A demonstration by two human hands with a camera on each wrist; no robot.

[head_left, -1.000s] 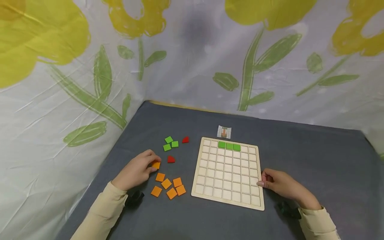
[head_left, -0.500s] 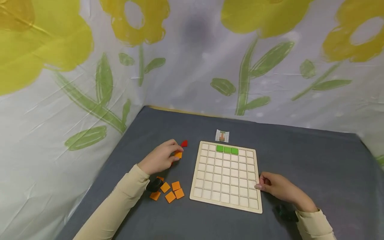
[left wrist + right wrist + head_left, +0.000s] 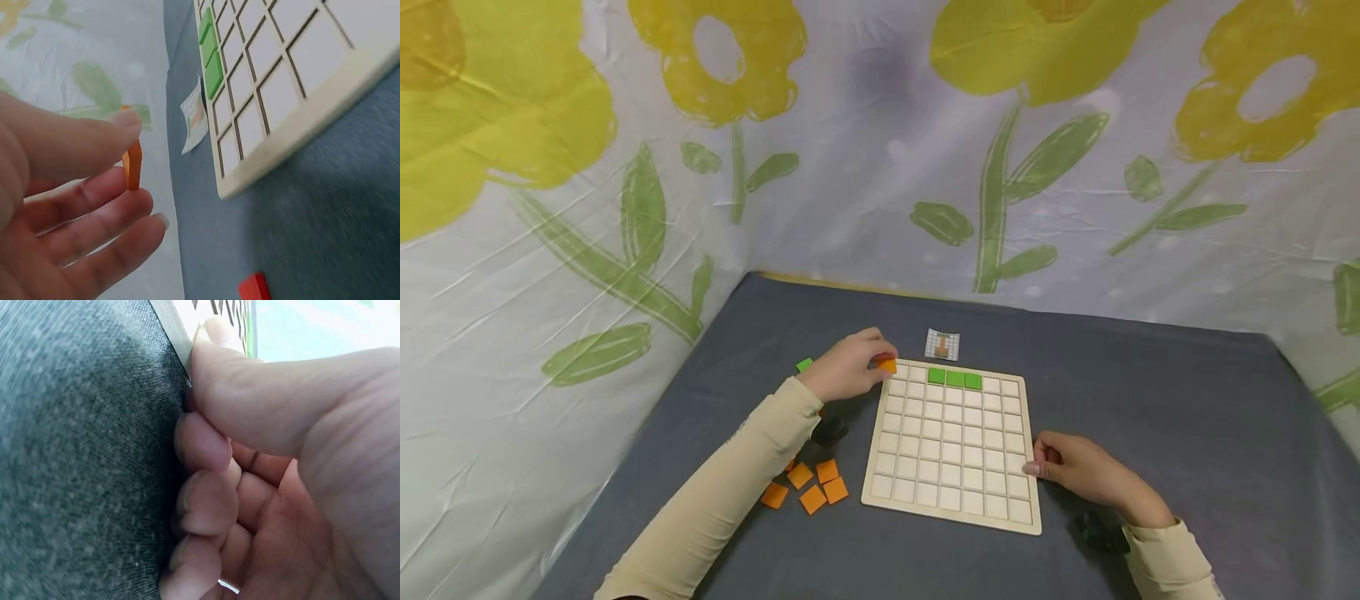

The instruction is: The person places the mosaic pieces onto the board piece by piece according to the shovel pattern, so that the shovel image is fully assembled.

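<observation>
Between thumb and fingers, my left hand pinches an orange square tile, which overlaps the far left corner of the wooden grid board in the head view. The left wrist view shows this tile edge-on, beside the thumb tip. Three green tiles lie in a row in the board's far row of cells. My right hand holds the board's right edge, its thumb on the rim and its other fingers curled beside it, low over the cloth.
Several loose orange tiles lie left of the board. A green tile shows behind my left forearm, and a red piece appears in the left wrist view. Behind the board lies a small printed card. A flower-patterned sheet hangs beyond the table.
My left hand has picked the orange tile from beside the loose pieces and carried it right and away to the board's far left corner. My right hand stays at the board's edge.
</observation>
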